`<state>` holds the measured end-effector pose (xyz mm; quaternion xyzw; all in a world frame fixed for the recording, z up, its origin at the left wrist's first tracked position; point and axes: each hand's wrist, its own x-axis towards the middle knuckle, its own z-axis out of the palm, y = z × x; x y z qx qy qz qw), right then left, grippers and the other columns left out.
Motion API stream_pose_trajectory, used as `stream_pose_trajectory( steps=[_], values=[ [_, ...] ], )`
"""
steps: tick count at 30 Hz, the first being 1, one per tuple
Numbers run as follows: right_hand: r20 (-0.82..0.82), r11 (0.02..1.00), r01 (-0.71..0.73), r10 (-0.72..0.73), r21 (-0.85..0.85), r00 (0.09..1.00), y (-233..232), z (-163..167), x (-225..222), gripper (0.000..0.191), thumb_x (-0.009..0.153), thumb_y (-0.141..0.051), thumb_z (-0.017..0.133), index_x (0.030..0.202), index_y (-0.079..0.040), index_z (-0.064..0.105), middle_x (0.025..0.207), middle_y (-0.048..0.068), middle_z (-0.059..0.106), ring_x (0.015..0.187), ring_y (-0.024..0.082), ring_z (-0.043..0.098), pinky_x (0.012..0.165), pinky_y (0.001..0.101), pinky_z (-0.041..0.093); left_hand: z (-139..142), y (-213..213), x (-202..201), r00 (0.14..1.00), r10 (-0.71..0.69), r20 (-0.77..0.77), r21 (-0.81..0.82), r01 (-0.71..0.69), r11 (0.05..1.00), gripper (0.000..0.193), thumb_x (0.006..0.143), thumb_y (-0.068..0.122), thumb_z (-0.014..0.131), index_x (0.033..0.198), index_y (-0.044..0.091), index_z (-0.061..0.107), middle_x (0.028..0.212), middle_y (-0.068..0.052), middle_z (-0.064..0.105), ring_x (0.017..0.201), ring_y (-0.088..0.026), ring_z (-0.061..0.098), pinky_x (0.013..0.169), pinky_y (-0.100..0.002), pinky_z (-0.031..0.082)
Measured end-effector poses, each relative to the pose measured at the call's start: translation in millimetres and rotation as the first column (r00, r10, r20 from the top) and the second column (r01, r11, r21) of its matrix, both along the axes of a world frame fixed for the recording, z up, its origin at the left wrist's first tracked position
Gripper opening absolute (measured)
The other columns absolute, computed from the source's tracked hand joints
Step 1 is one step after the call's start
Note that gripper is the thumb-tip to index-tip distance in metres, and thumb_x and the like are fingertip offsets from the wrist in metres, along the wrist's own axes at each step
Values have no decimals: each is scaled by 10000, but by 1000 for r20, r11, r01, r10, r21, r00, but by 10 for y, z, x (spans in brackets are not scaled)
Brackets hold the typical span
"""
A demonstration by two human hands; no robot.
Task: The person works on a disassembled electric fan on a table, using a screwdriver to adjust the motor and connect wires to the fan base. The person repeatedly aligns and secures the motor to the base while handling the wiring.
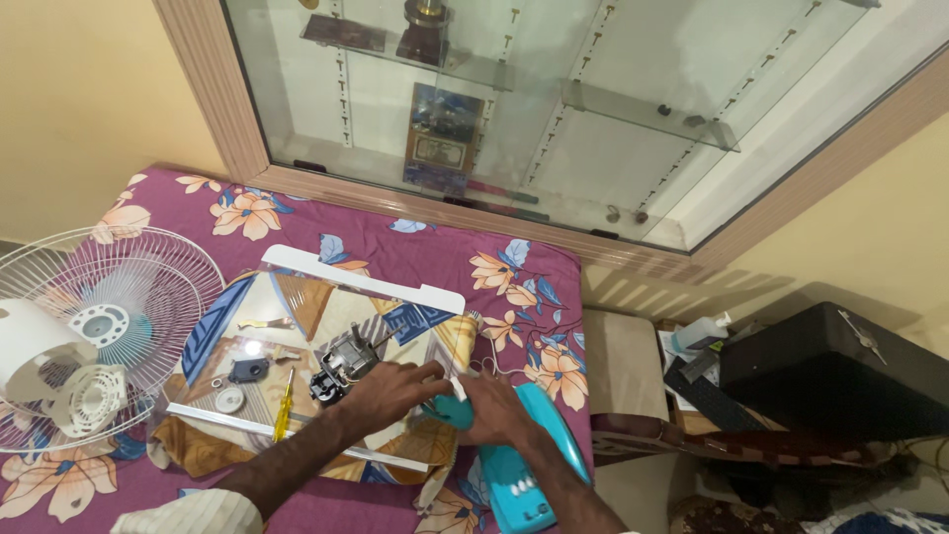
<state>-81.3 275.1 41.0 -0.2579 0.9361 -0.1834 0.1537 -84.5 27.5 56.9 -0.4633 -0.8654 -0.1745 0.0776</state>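
Head view: a patterned board (326, 326) lies flat on the flower-print bed cover (435, 247), serving as a work surface that keeps small parts together. A fan motor (344, 364) sits near the board's middle; a yellow screwdriver (283, 405) lies left of the motor, a white wire fan guard (119, 287) further left, off the board. The teal fan base (524, 465) lies right of the motor, at the board's corner. The left hand (395, 388) rests by the motor, fingers curled onto a small white piece; how tight its grip is I cannot tell. The right hand (494, 407) presses on the base's upper end, fingers closed over it, likely steadying it.
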Motion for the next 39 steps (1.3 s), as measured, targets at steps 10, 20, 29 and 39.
stream_pose_trajectory(
  steps=[10, 20, 29, 39],
  values=[
    [-376, 990, 81, -31, 119, 926, -159, 46, -76, 523, 635, -192, 850, 1101, -151, 616, 1077, 61, 647, 1068, 331, 545, 822, 507, 399, -39, -203, 105, 976, 75, 206, 37, -84, 996, 661, 845, 83, 768, 1426, 169, 465, 1396, -101, 591, 1089, -323, 676, 930, -479, 549],
    [-440, 969, 87, 24, 230, 897, -233, -281, -110, 677, 537, -37, 831, 1169, -91, 596, 1106, 112, 629, 1102, 348, 549, 899, 521, 436, -337, -208, 99, 922, 172, 346, -10, -180, 984, 735, 829, 126, 781, 1472, 140, 425, 1501, -57, 503, 1222, -291, 623, 1081, -480, 466],
    [-371, 997, 79, -66, 19, 926, -134, -255, 163, 958, 508, 68, 768, 1410, -23, 459, 1360, 189, 539, 1334, 392, 447, 1092, 581, 338, -243, -229, 276, 960, 191, 206, -36, -187, 982, 746, 805, 82, 769, 1473, 87, 436, 1534, -89, 448, 1359, -318, 480, 1144, -464, 393],
    [-257, 894, 235, -347, -381, 902, 100, -61, 661, 663, 776, 145, 551, 1410, -46, 513, 1347, 173, 582, 1280, 370, 526, 1089, 437, 438, -317, -420, 723, 965, 262, -9, 40, -262, 964, 657, 792, -44, 650, 1427, 38, 499, 1507, -117, 496, 1401, -316, 438, 1191, -458, 344]
  ],
)
